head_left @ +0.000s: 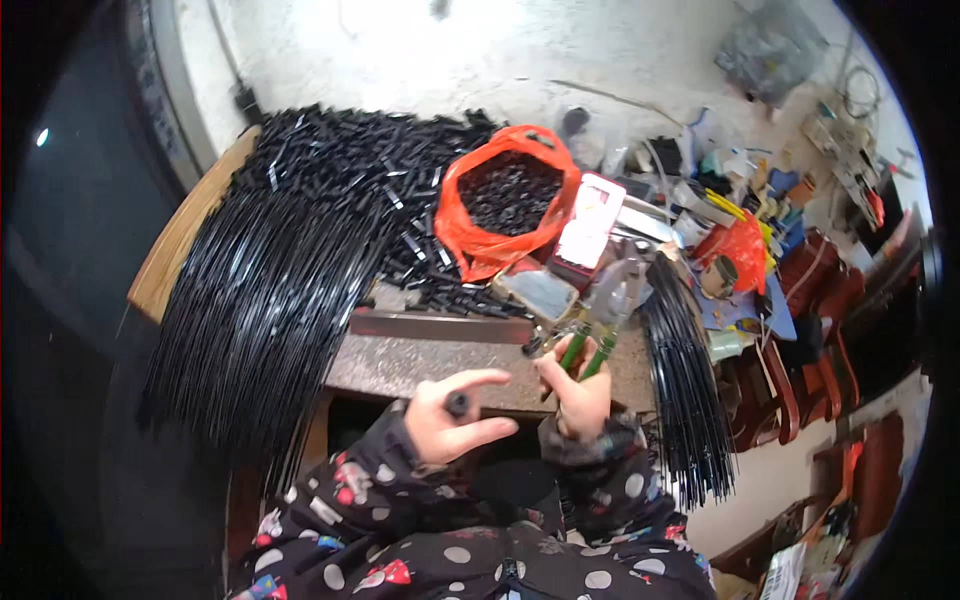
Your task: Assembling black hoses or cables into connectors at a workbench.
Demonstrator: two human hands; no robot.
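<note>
My left hand (440,418) is in front of the work surface's near edge, thumb and forefinger spread apart. Its other fingers curl around a black rod-like piece (457,404), whose round end shows at the palm. To its right, my right hand (582,398) grips green-handled pliers (598,350), with the metal jaws pointing away from me. A small dark piece (533,347) shows beside the right fingertips; whether they hold it I cannot tell. Just beyond the hands, a flat metal bar (440,327) lies along the grey slab (400,365).
Long thin black rods (260,310) hang over the left edge, beside a wooden board (190,225). Short black pieces (350,150) are heaped behind. An orange bag (452,235) holds small dark parts. Another rod bundle (685,390) hangs at right, near assorted clutter.
</note>
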